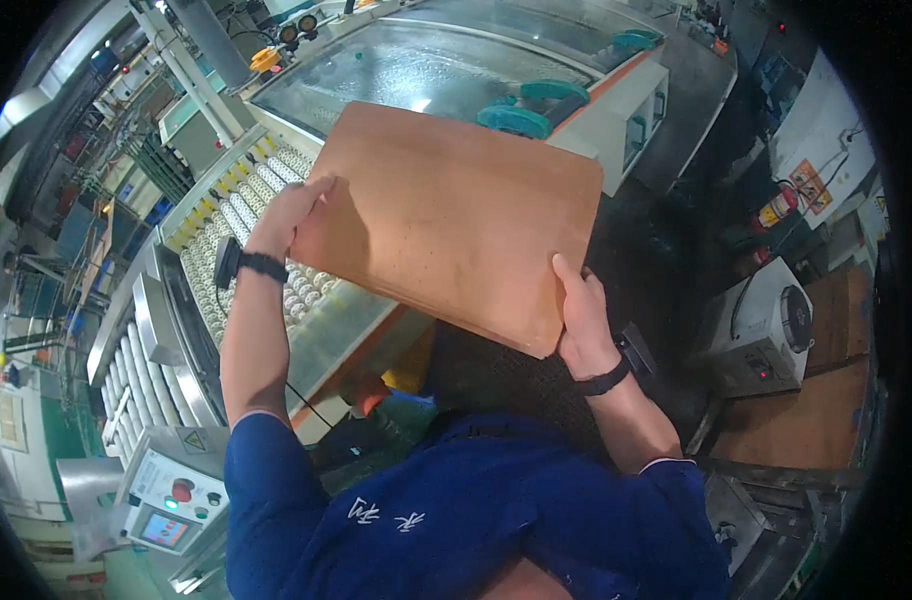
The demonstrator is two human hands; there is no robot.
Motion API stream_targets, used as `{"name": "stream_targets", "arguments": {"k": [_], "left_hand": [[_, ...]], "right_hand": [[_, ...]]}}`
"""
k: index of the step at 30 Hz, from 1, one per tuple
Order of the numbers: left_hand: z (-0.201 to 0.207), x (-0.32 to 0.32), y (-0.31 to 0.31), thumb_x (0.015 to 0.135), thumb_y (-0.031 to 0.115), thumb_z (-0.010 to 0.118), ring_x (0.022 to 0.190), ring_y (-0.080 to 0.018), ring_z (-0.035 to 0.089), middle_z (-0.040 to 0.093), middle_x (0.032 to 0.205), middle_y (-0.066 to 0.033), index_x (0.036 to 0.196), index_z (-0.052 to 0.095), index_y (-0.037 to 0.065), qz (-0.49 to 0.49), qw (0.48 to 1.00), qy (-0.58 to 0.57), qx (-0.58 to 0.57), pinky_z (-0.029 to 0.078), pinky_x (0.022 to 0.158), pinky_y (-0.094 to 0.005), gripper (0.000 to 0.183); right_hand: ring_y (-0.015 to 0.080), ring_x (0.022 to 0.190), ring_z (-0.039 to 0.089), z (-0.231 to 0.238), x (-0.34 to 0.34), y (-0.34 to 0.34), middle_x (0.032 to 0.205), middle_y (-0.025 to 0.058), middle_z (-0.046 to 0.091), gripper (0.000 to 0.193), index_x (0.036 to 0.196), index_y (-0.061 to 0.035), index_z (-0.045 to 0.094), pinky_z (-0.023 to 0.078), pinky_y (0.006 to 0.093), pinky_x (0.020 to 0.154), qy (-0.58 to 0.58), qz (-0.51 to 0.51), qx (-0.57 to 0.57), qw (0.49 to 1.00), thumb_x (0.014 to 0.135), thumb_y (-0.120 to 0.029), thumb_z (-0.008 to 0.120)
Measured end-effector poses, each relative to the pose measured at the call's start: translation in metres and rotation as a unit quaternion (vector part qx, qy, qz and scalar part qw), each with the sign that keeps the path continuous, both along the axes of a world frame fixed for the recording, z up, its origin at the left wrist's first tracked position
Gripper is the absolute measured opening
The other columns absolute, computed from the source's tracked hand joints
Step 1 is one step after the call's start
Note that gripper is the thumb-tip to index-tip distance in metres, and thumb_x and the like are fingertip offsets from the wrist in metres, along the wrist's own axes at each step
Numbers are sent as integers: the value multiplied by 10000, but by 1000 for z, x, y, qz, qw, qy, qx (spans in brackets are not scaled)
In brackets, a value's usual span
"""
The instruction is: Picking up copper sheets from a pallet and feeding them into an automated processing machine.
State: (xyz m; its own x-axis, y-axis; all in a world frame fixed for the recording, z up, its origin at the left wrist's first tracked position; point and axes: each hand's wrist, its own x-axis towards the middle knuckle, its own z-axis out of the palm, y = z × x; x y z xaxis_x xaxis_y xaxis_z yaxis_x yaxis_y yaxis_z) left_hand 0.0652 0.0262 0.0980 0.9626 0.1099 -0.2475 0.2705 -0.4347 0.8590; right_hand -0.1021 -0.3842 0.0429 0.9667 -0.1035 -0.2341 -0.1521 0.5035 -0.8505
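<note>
A stack of thin copper-coloured sheets [456, 220] with rounded corners is held up in front of me, tilted with its right side lower. My left hand [294, 215] grips its left edge, the thumb lying on the top face. On the lower right edge my right hand [582, 312] is closed, thumb on top and the fingers mostly hidden beneath. Small dark specks mark the top sheet. Below and to the left of the sheets runs a conveyor bed of white ridged rollers [238, 215], partly covered by them.
Beyond the sheets stands a machine with a wet glass cover [406, 70] and green handles [516, 120]. At lower left is a control panel [171, 500] with buttons and a screen, near smooth rollers [146, 385]. To the right are a white box-shaped device [761, 330] and a fire extinguisher [776, 208].
</note>
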Motion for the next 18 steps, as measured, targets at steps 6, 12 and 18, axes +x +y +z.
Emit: {"name": "stream_targets", "arguments": {"k": [6,12,18], "left_hand": [[-14,93,20,935,499,682,953,-214,695,736,1059,-164,1165,689,-79,-82,993,31,74,539,886,-348,623],[-12,76,31,937,389,679,1146,-391,617,660,1194,-294,1196,633,-116,195,862,-436,172,464,1006,-428,570],[-104,-67,-57,1027,463,527,1378,-268,428,469,1481,-127,1465,415,28,182,893,-127,-391,368,1090,-481,628]], "right_hand": [[263,1181,613,13,26,60,1300,124,620,403,1325,13,535,480,424,1045,92,-30,208,973,1000,-222,573],[261,1161,614,1,51,110,1271,104,614,416,1341,-9,508,494,426,1010,83,-73,191,975,998,-238,562],[251,1204,579,-3,88,157,1326,104,565,457,1396,-31,444,492,420,1010,13,-70,208,976,1011,-251,553]]}}
